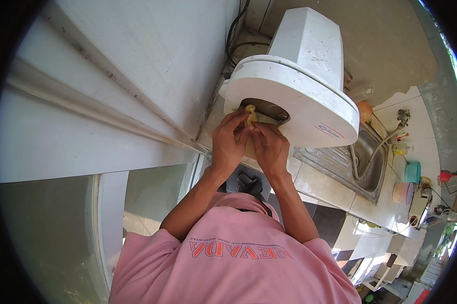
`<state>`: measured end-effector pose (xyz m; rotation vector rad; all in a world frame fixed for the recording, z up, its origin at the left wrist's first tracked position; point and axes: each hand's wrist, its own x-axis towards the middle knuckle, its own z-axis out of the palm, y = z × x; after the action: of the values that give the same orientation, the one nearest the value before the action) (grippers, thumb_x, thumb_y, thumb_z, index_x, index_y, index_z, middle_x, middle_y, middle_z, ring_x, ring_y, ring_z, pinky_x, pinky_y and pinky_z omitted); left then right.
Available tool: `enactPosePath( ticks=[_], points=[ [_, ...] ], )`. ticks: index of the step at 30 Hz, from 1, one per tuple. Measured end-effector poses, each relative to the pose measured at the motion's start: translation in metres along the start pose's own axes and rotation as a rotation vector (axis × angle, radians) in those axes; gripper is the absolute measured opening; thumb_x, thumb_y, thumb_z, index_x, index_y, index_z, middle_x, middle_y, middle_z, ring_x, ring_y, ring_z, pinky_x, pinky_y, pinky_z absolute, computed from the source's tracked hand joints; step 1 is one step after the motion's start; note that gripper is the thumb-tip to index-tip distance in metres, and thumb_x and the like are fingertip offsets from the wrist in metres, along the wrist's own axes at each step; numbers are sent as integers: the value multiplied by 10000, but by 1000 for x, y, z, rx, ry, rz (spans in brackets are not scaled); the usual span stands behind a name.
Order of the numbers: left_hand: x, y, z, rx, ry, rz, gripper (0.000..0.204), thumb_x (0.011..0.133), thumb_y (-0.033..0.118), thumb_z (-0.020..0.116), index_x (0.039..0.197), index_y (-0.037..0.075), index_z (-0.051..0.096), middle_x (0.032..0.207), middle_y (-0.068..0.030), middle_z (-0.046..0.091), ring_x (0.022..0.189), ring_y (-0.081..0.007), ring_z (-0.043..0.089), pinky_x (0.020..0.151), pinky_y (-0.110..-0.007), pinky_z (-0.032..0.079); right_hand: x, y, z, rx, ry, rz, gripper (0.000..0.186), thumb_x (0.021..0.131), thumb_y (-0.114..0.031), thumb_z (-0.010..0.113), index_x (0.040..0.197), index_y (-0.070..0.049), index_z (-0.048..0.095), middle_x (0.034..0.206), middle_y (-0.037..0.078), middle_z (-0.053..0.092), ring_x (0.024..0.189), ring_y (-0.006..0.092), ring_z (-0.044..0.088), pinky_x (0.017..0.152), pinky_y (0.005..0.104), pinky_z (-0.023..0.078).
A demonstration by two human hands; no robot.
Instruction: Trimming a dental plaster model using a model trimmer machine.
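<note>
L hand, R hand, pinched on yellowish pc

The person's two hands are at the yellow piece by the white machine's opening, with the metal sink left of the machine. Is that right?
Not quite: the head view shows the sink right of the machine. The left hand and right hand are indeed at the yellow piece by the opening.
</note>
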<state>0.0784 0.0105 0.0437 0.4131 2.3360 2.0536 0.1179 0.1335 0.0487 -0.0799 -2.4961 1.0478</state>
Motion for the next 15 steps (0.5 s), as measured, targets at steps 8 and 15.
enactPosePath(
  ticks=[8,15],
  points=[
    [2,0,1,-21,-4,-25,309,885,-48,637,1192,-82,614,1252,-154,599,1005,-215,680,860,-289,585,1,-1,-1,-3,-13,31,190,854,-45,684,1041,-19,707,941,160,700,811,307,712,698,358,559],
    [3,2,1,-37,1,-59,308,886,-42,639,1191,-79,616,1254,-151,594,999,-216,685,847,-283,583,3,-4,-3,13,-21,55,181,869,-67,685,1040,-14,706,943,164,700,814,307,713,702,351,557]
  ],
)
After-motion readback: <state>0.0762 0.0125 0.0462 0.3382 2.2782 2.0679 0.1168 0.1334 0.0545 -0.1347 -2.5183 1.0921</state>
